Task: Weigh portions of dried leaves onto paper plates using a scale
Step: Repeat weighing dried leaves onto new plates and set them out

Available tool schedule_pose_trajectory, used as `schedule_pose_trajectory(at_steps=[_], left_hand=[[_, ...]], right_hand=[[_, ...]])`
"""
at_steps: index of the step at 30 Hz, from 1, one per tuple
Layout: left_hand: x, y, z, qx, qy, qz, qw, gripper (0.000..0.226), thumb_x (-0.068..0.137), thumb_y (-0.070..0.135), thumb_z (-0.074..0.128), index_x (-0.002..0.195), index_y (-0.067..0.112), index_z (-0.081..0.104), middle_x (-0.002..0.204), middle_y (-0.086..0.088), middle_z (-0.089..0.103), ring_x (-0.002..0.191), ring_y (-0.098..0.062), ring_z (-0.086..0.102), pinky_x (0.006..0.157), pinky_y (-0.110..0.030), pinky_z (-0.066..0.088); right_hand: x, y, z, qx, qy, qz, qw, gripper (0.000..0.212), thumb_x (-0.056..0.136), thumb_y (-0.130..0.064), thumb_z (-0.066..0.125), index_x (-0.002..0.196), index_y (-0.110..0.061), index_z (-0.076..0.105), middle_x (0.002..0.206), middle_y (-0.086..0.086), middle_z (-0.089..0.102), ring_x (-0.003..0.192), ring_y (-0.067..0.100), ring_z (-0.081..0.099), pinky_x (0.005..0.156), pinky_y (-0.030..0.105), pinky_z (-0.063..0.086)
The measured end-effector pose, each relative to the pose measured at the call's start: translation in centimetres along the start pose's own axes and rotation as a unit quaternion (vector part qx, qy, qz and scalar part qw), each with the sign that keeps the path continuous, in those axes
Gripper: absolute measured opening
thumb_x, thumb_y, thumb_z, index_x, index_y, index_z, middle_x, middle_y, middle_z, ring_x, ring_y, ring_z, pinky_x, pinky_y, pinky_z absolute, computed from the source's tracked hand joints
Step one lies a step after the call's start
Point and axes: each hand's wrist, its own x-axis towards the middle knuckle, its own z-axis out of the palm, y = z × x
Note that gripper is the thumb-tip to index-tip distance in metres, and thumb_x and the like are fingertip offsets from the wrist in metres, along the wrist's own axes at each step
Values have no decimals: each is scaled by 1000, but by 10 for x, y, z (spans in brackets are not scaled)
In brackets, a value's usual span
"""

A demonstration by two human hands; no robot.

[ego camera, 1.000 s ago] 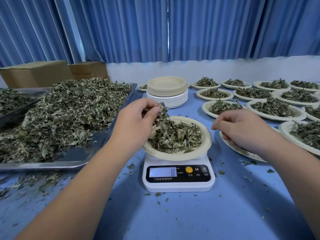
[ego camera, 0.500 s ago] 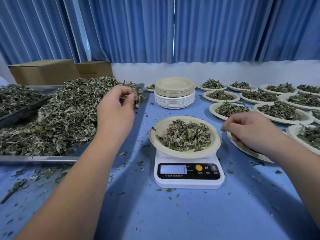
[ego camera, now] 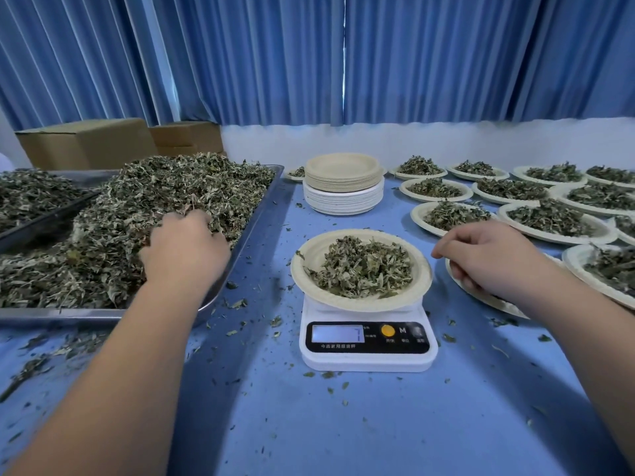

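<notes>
1 pleated blue curtain (ego camera: 309,56) spans the back. Blue table (ego camera: 343,424) below it carries everything.

- 2 steel trays on the left. Near tray (ego camera: 256,214) is heaped with dried leaves (ego camera: 154,207); far-left tray (ego camera: 48,216) also holds leaves.
- 2 cardboard boxes (ego camera: 86,142) sit behind the trays.
- Filled plates (ego camera: 418,217) lie in rows on the right, each with a leaf portion.
- Stack of empty plates (ego camera: 343,187) at centre back, tan ones on top of white ones.
- White scale (ego camera: 367,359) at centre, display lit. Paper plate (ego camera: 422,271) sits on it, holding a leaf portion (ego camera: 360,266).
- Left hand (ego camera: 185,249) is in the near tray's heap, fingertips buried in leaves. Can't tell if it's gripping any.
- Right hand (ego camera: 488,259) hovers over another plate (ego camera: 481,298) just right of the scale, fingers loosely curled, nothing in them.
- Leaf scraps (ego camera: 237,304) are scattered on the table around the scale.
</notes>
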Motion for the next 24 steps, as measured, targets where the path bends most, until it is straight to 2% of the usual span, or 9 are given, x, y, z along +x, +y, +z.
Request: schedule_pose_trajectory(at_steps=[3, 6, 7, 9, 11, 13, 15, 21, 24], left_hand=[[-15, 26, 3, -75, 24, 109, 991, 31, 93, 26, 53, 121, 19, 63, 121, -9, 57, 105, -29, 55, 92, -37, 44], [-30, 49, 6, -189, -53, 127, 972, 18, 93, 27, 54, 103, 24, 68, 93, 10, 62, 77, -4, 55, 64, -16, 39], [-33, 52, 7, -212, -84, 116, 967, 17, 93, 28, 53, 100, 24, 68, 87, 10, 62, 72, -1, 53, 60, -15, 37], [-35, 52, 10, -232, -129, 96, 959, 20, 94, 29, 50, 92, 17, 67, 79, -2, 66, 64, -13, 55, 61, -24, 41], [-34, 51, 11, -244, -173, 54, 953, 28, 94, 27, 49, 87, 6, 66, 82, -18, 68, 56, -23, 54, 62, -29, 43], [-33, 50, 12, -282, -240, -2, 929, 31, 90, 22, 50, 91, -5, 66, 82, -22, 69, 53, -25, 51, 61, -30, 43], [-34, 53, 14, -313, -282, -35, 906, 27, 87, 20, 52, 86, -3, 66, 75, -19, 64, 59, -26, 49, 61, -32, 41], [-32, 59, 19, -316, -252, -63, 912, 24, 89, 12, 52, 69, -1, 57, 45, -9, 50, 43, -23, 43, 52, -27, 40], [-32, 55, 23, -333, -257, -42, 906, 22, 90, 19, 59, 78, 2, 64, 56, -10, 53, 47, -22, 43, 50, -26, 39]], right_hand=[[1, 0, 4, 17, -3, 17, 1000, 20, 91, -22, 59, 81, -9, 70, 46, -2, 56, 36, 14, 43, 35, 20, 34], [0, 0, 6, 45, -6, 33, 998, 23, 93, -27, 58, 85, -9, 69, 47, -2, 57, 37, 13, 45, 35, 21, 35], [0, -1, 7, 52, -11, 40, 998, 23, 94, -29, 58, 86, -10, 69, 47, -2, 58, 37, 12, 46, 35, 21, 35], [-1, -2, 8, 63, -26, 53, 996, 25, 94, -31, 58, 88, -9, 69, 49, -1, 59, 36, 12, 46, 35, 21, 35], [-3, -3, 9, 70, -39, 60, 995, 26, 94, -32, 58, 88, -9, 68, 51, 1, 60, 36, 13, 45, 35, 20, 34], [-4, -5, 11, 83, -49, 65, 993, 24, 95, -31, 58, 89, -9, 68, 51, 1, 60, 37, 14, 45, 35, 20, 34], [-5, -6, 13, 94, -58, 71, 991, 25, 95, -30, 58, 90, -7, 67, 51, 1, 59, 39, 14, 46, 35, 20, 33], [-8, -8, 16, 98, -78, 78, 989, 28, 95, -24, 57, 74, -6, 61, 51, 2, 56, 41, 15, 46, 37, 23, 33], [-10, -10, 16, 111, -84, 79, 987, 27, 95, -21, 56, 73, -6, 59, 50, 2, 55, 40, 14, 46, 37, 22, 33]])
